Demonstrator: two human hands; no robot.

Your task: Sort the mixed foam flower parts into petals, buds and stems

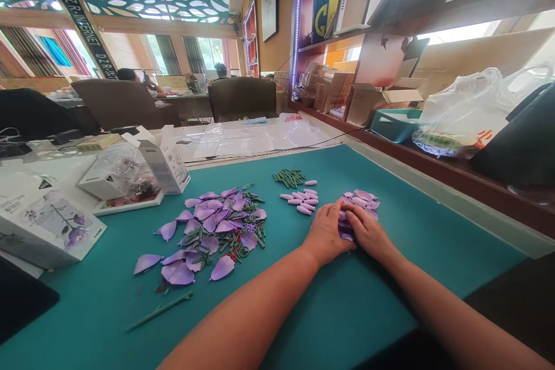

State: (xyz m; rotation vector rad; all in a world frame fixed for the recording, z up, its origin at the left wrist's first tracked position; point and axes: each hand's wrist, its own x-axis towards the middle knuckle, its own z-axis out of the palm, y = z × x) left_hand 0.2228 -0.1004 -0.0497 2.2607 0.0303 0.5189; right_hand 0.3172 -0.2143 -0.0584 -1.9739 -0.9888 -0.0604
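Left hand [326,230] and right hand [365,230] cup purple petals [361,201]; finger closure cannot be told. Open carton [163,163] stands at green mat's [433,214] far-left corner.

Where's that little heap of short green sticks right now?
In the head view, the heap lies just right of centre on the green mat, beyond the lilac tapered pieces and the left hand.

From where I stand, the mat [442,225] is plain teal. Counting from its middle, at ten o'clock lilac petals [210,224] mingle with dark green bits [261,236] and red scraps [234,255]; at twelve lie green sticks [289,177] and pale pinkish pegs [295,202]; at two, a lilac heap of petals [363,200]. The white box [43,217] at nine bears purple printed flowers [78,235] on grey stems [59,214].
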